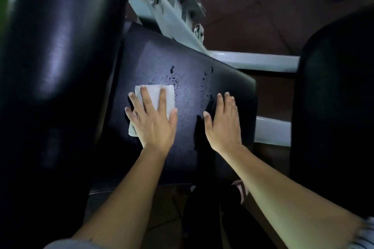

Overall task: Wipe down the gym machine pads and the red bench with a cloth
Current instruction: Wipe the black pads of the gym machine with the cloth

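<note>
left hand (154, 121), fingers spread, presses a folded white cloth (155, 97) flat near the left edge of the black pad (192, 56); right hand (221, 123) lies open and empty beside it. droplets (172, 78) bead ahead. the cloth looks soft and light, best driven under the palm.

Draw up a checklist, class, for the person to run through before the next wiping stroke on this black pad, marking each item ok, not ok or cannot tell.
1. Cloth flat under left hand: ok.
2. Right hand braced flat on the black pad, no cloth beneath it: ok.
3. Pad wet enough to wipe, droplets ahead of the cloth: ok.
4. Droplets all wiped away: not ok.
5. Cloth clean underneath: cannot tell.
6. Red bench wiped: cannot tell, not in view.
</note>
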A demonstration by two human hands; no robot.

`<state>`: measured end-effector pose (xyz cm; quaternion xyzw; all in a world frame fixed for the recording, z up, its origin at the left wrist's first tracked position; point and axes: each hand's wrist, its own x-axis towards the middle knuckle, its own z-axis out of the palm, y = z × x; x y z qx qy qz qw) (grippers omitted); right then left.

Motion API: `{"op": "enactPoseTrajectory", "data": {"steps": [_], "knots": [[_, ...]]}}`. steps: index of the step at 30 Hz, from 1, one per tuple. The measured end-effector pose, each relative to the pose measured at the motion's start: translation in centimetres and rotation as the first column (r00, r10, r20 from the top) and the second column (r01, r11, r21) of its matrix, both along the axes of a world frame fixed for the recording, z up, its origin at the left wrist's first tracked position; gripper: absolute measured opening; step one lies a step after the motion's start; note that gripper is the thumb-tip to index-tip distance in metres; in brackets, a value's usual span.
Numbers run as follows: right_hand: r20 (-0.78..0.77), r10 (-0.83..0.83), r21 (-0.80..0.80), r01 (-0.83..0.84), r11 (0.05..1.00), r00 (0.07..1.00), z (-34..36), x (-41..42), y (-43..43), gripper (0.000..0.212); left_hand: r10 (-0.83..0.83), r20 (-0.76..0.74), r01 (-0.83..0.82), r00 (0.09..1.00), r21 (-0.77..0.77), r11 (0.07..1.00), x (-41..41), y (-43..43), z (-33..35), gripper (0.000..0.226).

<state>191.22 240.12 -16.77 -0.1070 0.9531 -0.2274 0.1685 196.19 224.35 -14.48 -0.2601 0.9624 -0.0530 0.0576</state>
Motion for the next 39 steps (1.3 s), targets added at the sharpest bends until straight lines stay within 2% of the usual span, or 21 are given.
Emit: {"op": "enactPoseTrajectory", "data": {"steps": [5,9,11,13,16,18,21,23,25,26,28,30,32,34,37,38,39], "knots": [[-0.065,-0.002,-0.056,-0.001,0.998,0.998,-4.6,-2.6,-1.3,0.071,0.006,-0.12,-0.002,0.993,0.032,0.999,-0.4,-0.6,-1.8,0.064],[-0.108,-0.015,-0.093,0.005,0.996,0.994,-6.8,-3.7,-1.6,0.074,0.206,-0.223,-0.191,0.953,0.084,0.978,-5.5,-2.9,-1.6,0.061],[-0.134,-0.011,-0.122,-0.005,0.992,0.991,-7.3,-3.6,-1.4,0.073,0.233,-0.256,-0.221,0.938,0.076,0.972,-8.8,-3.9,-1.7,0.058],[-0.152,-0.022,-0.154,-0.001,0.988,0.988,-7.5,-3.6,-1.3,0.071,0.108,-0.246,-0.1,0.963,0.046,0.994,-10.4,-3.3,-2.2,0.057],[-0.146,-0.021,-0.16,-0.002,0.987,0.989,-7.5,-3.6,-1.3,0.068,-0.223,-0.182,0.239,0.958,0.076,0.968,-7.9,-0.7,-3.0,0.053],[-0.143,-0.009,-0.16,-0.014,0.987,0.99,-7.6,-3.7,-1.0,0.067,-0.261,-0.174,0.279,0.95,0.088,0.956,-4.2,-0.4,-3.1,0.05],[-0.16,-0.002,-0.155,-0.023,0.988,0.987,-7.6,-3.8,-0.8,0.066,-0.037,-0.198,0.045,0.98,0.035,0.998,-2.4,-3.2,-2.1,0.053],[-0.16,-0.006,-0.149,-0.018,0.989,0.987,-7.7,-3.8,-0.9,0.066,0.176,-0.281,-0.165,0.944,0.061,0.984,-5.6,-5.3,-1.2,0.053],[-0.16,-0.007,-0.146,-0.017,0.989,0.987,-7.7,-3.8,-0.9,0.066,0.302,-0.302,-0.287,0.904,0.093,0.953,-10.7,-6.1,-0.8,0.052],[-0.16,-0.006,-0.148,-0.018,0.989,0.987,-7.7,-3.8,-0.9,0.066,0.293,-0.279,-0.279,0.915,0.089,0.956,-12.8,-5.8,-0.8,0.052],[-0.161,-0.007,-0.156,-0.018,0.988,0.987,-7.8,-3.8,-0.7,0.065,0.107,-0.23,-0.093,0.967,0.069,0.993,-14.4,-4.5,-1.6,0.053],[-0.166,-0.011,-0.16,-0.015,0.987,0.986,-7.8,-3.7,-0.6,0.064,-0.152,-0.211,0.169,0.966,0.061,0.984,-12.0,-3.0,-2.6,0.051],[-0.166,-0.023,-0.156,-0.003,0.988,0.986,-7.9,-3.7,-0.3,0.064,-0.26,-0.222,0.283,0.94,0.08,0.956,-7.7,-2.1,-3.0,0.049],[-0.156,-0.038,-0.146,0.015,0.989,0.987,-8.0,-3.6,0.0,0.064,-0.185,-0.235,0.21,0.954,0.086,0.974,-5.0,-2.1,-2.9,0.048],[-0.155,-0.074,-0.132,0.054,0.99,0.985,-8.2,-3.4,0.3,0.064,0.05,-0.228,-0.039,0.972,0.049,0.998,-8.8,-2.4,-2.7,0.049],[-0.152,-0.091,-0.136,0.071,0.988,0.984,-8.3,-3.3,0.3,0.064,0.065,-0.222,-0.055,0.973,0.05,0.997,-11.1,-2.0,-2.7,0.049],[-0.144,-0.117,-0.143,0.096,0.985,0.983,-8.4,-3.1,0.4,0.064,0.01,-0.203,0.003,0.979,0.065,0.998,-13.3,-1.5,-2.8,0.049]]}}
